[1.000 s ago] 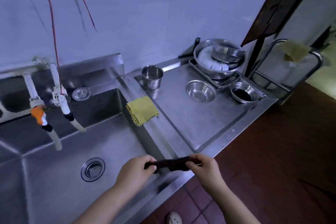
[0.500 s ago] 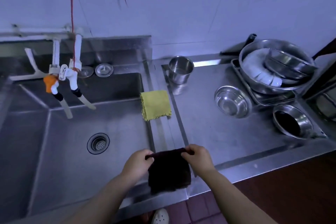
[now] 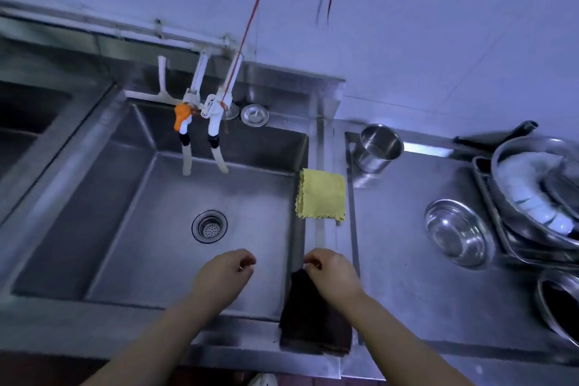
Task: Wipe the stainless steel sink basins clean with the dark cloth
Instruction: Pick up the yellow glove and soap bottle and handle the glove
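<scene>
The dark cloth (image 3: 313, 320) hangs over the front right corner of the middle steel sink basin (image 3: 141, 229), draping onto the front rim. My right hand (image 3: 333, 274) pinches its top edge between thumb and fingers. My left hand (image 3: 224, 276) hovers over the basin's front part with curled fingers and holds nothing, a short gap left of the cloth. A round drain strainer (image 3: 209, 226) sits in the basin floor just beyond my left hand. Part of a second basin (image 3: 25, 122) shows at the far left.
A yellow cloth (image 3: 322, 197) lies over the basin's right rim. Two white taps (image 3: 200, 131) hang over the back of the basin. On the drainboard to the right stand a steel cup (image 3: 377, 147), a small bowl (image 3: 456, 232) and a large bowl of dishes (image 3: 539, 191).
My left hand has let go of the dark cloth and moved left over the basin. The cloth, held spread between both hands before, now hangs from my right hand alone. The view swung left.
</scene>
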